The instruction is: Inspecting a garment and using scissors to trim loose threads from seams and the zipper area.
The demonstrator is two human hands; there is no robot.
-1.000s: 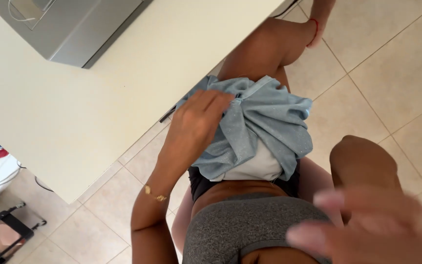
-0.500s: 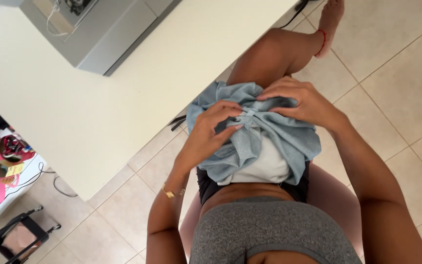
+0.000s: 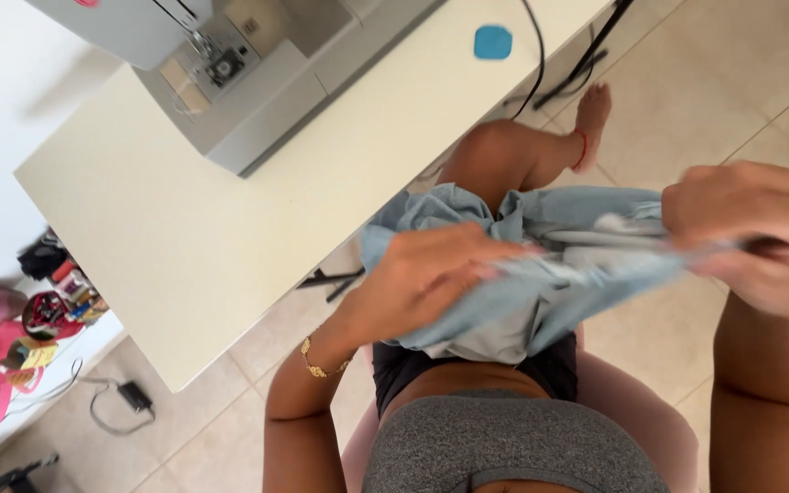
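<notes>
Fabric filled our lap: a light-blue denim garment (image 3: 541,274) lay bunched over our thighs, at 4 o'clock from the cream table (image 3: 230,228). Our left hand (image 3: 431,278) pinched a fold of it at 9 o'clock, while our right hand (image 3: 751,233), blurred, closed on its edge at 3 o'clock, the cloth pulled taut between both. A grey sewing machine (image 3: 239,64) sat at 11 o'clock.

Cloth (image 3: 541,274) over lap, between both hands; sewing machine (image 3: 230,82) on table (image 3: 194,256), ahead-left.
</notes>
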